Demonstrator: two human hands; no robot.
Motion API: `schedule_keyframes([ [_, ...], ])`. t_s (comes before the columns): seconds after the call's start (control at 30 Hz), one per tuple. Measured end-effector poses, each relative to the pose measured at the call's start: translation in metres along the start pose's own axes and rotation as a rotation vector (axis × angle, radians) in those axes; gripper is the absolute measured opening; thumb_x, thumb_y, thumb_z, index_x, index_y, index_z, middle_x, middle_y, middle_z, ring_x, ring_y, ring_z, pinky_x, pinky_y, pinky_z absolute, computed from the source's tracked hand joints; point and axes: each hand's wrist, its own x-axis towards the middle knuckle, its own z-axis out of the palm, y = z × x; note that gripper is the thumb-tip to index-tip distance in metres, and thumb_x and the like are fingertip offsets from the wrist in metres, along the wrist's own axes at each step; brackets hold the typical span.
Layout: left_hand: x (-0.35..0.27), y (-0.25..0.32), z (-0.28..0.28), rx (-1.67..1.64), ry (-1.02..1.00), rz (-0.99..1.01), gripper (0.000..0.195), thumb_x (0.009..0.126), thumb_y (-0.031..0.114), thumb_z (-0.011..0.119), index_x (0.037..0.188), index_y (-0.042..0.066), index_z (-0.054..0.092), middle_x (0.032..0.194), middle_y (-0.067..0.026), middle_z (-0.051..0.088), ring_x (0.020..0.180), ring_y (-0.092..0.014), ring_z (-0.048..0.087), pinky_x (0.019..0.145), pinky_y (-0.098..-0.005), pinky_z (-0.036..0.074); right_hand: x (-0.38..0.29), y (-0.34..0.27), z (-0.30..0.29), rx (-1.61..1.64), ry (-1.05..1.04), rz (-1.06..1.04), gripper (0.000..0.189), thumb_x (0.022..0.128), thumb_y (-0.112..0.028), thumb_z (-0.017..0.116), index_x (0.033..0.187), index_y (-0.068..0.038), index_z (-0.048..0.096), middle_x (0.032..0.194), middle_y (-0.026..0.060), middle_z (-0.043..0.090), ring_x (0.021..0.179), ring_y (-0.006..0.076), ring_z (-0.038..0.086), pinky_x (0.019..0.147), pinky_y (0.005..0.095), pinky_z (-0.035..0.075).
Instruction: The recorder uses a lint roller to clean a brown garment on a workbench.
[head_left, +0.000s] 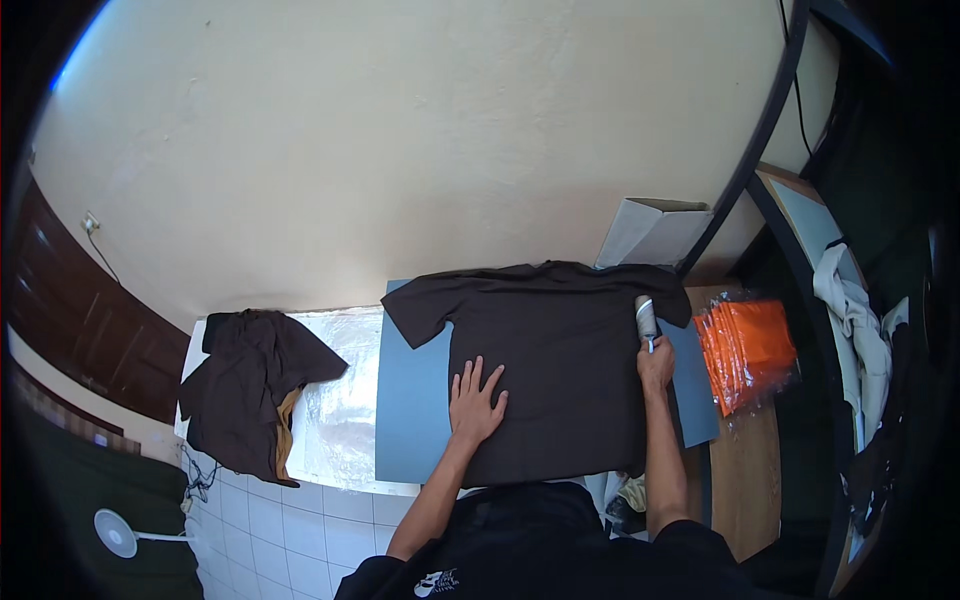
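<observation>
A dark brown short-sleeved shirt (555, 375) lies spread out before me on a blue-grey board (411, 405). Its collar side points toward the wall. My left hand (478, 405) rests flat on the shirt near its left side edge, fingers spread, holding nothing. In my right hand (657, 363) is the handle of a lint roller (645, 319). The roller's pale sheet-wrapped head lies over the shirt's right side, just below the right sleeve. Whether the head presses on the cloth is hard to tell.
Dark brown garments (251, 390) are heaped at the left end of the white table (341, 480). Orange items in clear plastic bags (746, 349) are stacked on a wooden surface (746, 480) at right. A white folded cardboard piece (652, 234) stands against the wall, beside a dark post (776, 105).
</observation>
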Motion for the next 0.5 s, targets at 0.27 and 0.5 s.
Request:
schedule_keyframes([
  [0.27, 0.062, -0.011, 0.008, -0.173, 0.015, -0.047, 0.051, 0.099, 0.031, 0.062, 0.147, 0.017, 0.055, 0.162, -0.0207, 0.038, 0.154, -0.04, 0.03, 0.126, -0.0517, 0.024, -0.038, -0.025, 0.003, 0.067, -0.089, -0.071, 0.028, 0.091, -0.025, 0.076, 0.092, -0.001, 0.061, 0.094, 0.0238, 0.07, 0.093, 0.0463, 0.068, 0.079, 0.0531, 0.052],
  [0.5, 0.116, -0.03, 0.03, -0.094, 0.046, -0.066, 0.05, 0.102, 0.038, 0.058, 0.149, 0.022, 0.055, 0.163, -0.0196, 0.037, 0.155, -0.038, 0.028, 0.127, -0.0526, 0.019, -0.022, -0.043, -0.002, 0.047, -0.21, -0.049, 0.027, 0.092, -0.022, 0.075, 0.091, 0.0, 0.058, 0.094, 0.0232, 0.068, 0.095, 0.0471, 0.066, 0.082, 0.0541, 0.051],
])
